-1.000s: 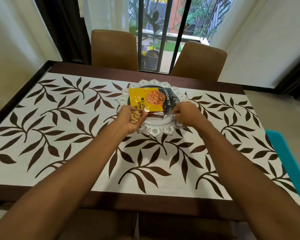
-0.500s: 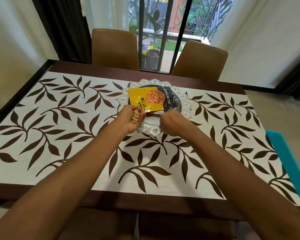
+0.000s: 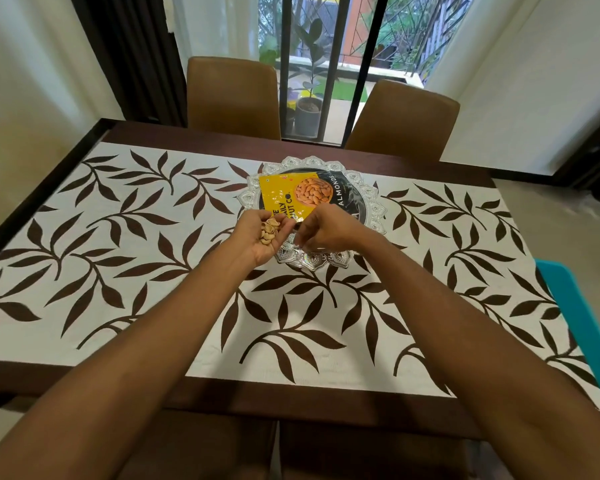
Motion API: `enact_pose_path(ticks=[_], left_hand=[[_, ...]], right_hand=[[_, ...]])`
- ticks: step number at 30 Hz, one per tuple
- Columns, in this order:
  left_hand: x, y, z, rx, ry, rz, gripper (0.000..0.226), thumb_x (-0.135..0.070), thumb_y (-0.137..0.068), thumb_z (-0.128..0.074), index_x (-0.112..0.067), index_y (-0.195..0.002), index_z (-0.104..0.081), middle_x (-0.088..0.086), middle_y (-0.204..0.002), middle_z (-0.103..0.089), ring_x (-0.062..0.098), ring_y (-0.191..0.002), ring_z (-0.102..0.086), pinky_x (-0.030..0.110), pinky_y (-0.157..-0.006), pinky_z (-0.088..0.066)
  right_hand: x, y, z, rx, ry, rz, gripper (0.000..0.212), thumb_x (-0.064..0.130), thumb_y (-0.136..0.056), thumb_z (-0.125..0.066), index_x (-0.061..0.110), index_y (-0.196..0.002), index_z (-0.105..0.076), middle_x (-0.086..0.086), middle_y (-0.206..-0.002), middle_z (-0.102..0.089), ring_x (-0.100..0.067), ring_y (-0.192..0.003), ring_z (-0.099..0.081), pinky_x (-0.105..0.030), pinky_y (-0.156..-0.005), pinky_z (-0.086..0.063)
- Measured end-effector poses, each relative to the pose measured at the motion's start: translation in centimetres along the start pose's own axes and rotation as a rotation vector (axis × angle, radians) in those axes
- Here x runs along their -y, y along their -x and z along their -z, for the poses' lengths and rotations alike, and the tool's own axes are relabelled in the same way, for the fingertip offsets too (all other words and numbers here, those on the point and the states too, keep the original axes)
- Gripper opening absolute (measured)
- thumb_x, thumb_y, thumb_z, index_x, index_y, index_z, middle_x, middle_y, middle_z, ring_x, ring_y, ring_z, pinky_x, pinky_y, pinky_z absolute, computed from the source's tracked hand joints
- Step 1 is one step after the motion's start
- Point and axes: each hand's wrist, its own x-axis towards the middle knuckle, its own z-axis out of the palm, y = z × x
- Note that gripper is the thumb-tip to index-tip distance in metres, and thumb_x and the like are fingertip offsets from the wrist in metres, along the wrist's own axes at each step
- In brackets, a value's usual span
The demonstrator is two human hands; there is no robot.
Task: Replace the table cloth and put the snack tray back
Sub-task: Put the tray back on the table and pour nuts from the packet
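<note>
With the snack tray [image 3: 376, 211] mid-surface on the table cloth [image 3: 153, 271], I'd keep my left grip [image 3: 260, 237], cupping nut shells [image 3: 269, 232], level while the right grip [image 3: 326, 230], curled with its hold unclear, clears the tray.

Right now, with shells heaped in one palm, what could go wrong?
1. The shells lie loosely piled in the cupped left hand, held over the tablecloth. A slight tilt could scatter them across it.
2. The right hand works with curled fingers low over the tray, next to the almond packet. A bump might push the packet or the tray out of place.
</note>
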Motion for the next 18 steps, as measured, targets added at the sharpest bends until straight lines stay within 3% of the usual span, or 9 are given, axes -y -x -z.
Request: enact_pose_path(ticks=[4,6,10,12,14,16,18], left_hand=[[0.1,0.2,0.1,0.021,-0.025,-0.007,0.032,-0.011,-0.104,-0.039,0.008,-0.089,-0.059,0.020,-0.083,-0.061,0.027,-0.060,-0.071,0.034,-0.056,-0.062],[0.3,0.2,0.2,0.022,-0.061,-0.007,0.033,-0.012,-0.105,-0.038,0.008,-0.090,-0.059,0.020,-0.083,-0.061,0.026,-0.072,-0.067,0.036,-0.058,-0.062],[1.1,0.3,0.1,0.040,-0.076,0.008,0.029,-0.012,-0.104,-0.037,0.008,-0.100,-0.057,0.020,-0.085,-0.060,0.026,-0.079,-0.064,0.039,-0.059,-0.063],[1.4,0.6,-0.1,0.075,-0.076,0.017,0.025,-0.009,-0.102,-0.036,0.006,-0.106,-0.055,0.020,-0.088,-0.062,0.027,-0.080,-0.065,0.040,-0.062,-0.063],[1.8,0.9,-0.6,0.077,-0.125,0.026,0.024,-0.005,-0.097,-0.036,0.003,-0.101,-0.059,0.018,-0.085,-0.063,0.024,-0.076,-0.066,0.035,-0.058,-0.063],[2.2,1.1,-0.7,0.052,-0.156,0.030,0.024,0.000,-0.091,-0.036,0.002,-0.088,-0.060,0.015,-0.079,-0.061,0.022,-0.069,-0.065,0.029,-0.049,-0.059],[2.4,0.9,-0.6,0.054,-0.155,0.020,0.024,0.001,-0.091,-0.038,0.002,-0.092,-0.062,0.015,-0.084,-0.063,0.022,-0.072,-0.065,0.029,-0.051,-0.060]], right_hand=[[-0.5,0.2,-0.3,-0.072,-0.081,-0.018,0.019,0.000,-0.081,-0.078,0.014,-0.093,-0.081,0.006,-0.082,-0.076,0.002,-0.068,-0.069,-0.024,-0.068,-0.058],[-0.3,0.6,-0.3,-0.201,-0.150,-0.021,0.016,0.002,-0.082,-0.077,0.017,-0.089,-0.079,0.004,-0.081,-0.075,-0.001,-0.069,-0.069,-0.026,-0.067,-0.057],[1.4,1.7,-0.6,-0.486,-0.550,0.010,0.023,-0.009,-0.081,-0.073,0.013,-0.086,-0.075,-0.007,-0.085,-0.074,-0.017,-0.078,-0.074,-0.033,-0.072,-0.063],[2.4,1.9,-1.1,-0.495,-0.491,0.085,0.025,-0.008,-0.078,-0.074,0.015,-0.087,-0.076,-0.003,-0.085,-0.075,-0.017,-0.080,-0.074,-0.031,-0.074,-0.063],[2.8,2.2,-1.5,-0.423,-0.265,0.140,0.023,-0.003,-0.077,-0.073,0.015,-0.090,-0.079,0.003,-0.084,-0.075,-0.009,-0.078,-0.072,-0.028,-0.075,-0.062],[2.9,2.2,-1.7,-0.394,-0.110,0.157,0.024,0.001,-0.075,-0.069,0.015,-0.092,-0.081,0.005,-0.084,-0.076,-0.006,-0.076,-0.070,-0.031,-0.075,-0.062],[3.0,2.5,-1.8,-0.413,-0.080,0.151,0.026,0.004,-0.074,-0.069,0.017,-0.093,-0.081,0.005,-0.084,-0.077,-0.006,-0.077,-0.070,-0.034,-0.075,-0.062]])
